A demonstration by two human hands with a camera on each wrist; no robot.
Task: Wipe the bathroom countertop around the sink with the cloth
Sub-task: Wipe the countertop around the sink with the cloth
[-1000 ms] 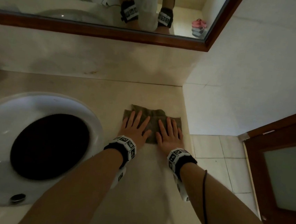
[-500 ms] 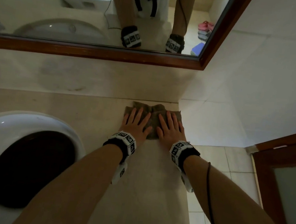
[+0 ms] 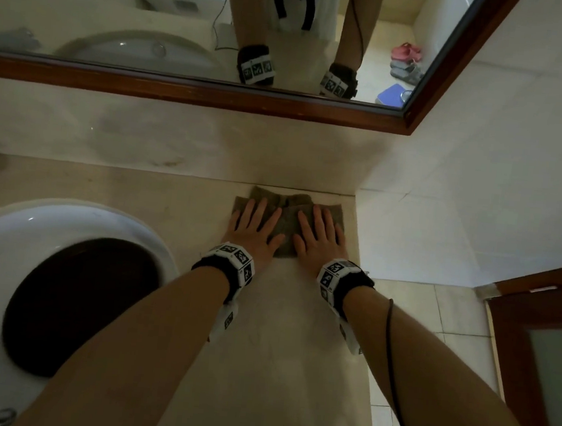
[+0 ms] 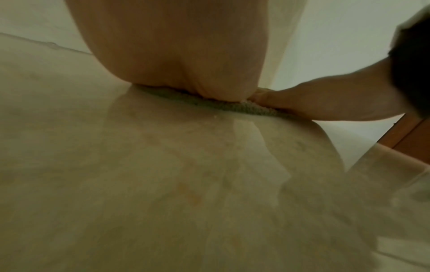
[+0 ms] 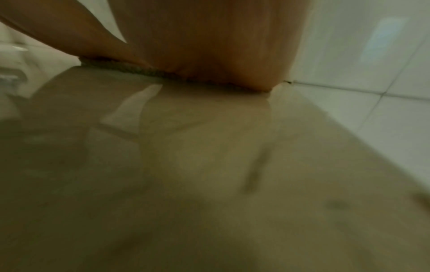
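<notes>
A grey-green cloth (image 3: 288,213) lies flat on the beige countertop (image 3: 276,349), close to the back wall in the right corner. My left hand (image 3: 254,225) presses on its left half with straight, spread fingers. My right hand (image 3: 318,233) presses its right half the same way. The white sink (image 3: 65,226) with a dark bowl sits to the left of both hands. In the left wrist view the palm (image 4: 181,55) rests on the cloth's edge (image 4: 232,106). The right wrist view has the cloth's edge (image 5: 144,70) under the palm (image 5: 209,46).
A wood-framed mirror (image 3: 215,93) hangs over the backsplash. The counter ends at its right edge (image 3: 358,254) beside a white tiled wall (image 3: 483,163). A brown door (image 3: 542,341) stands at the lower right over the tiled floor (image 3: 417,312).
Both hands have slid the cloth away from me toward the back wall, staying flat on it. The view has tilted up, showing more of the mirror.
</notes>
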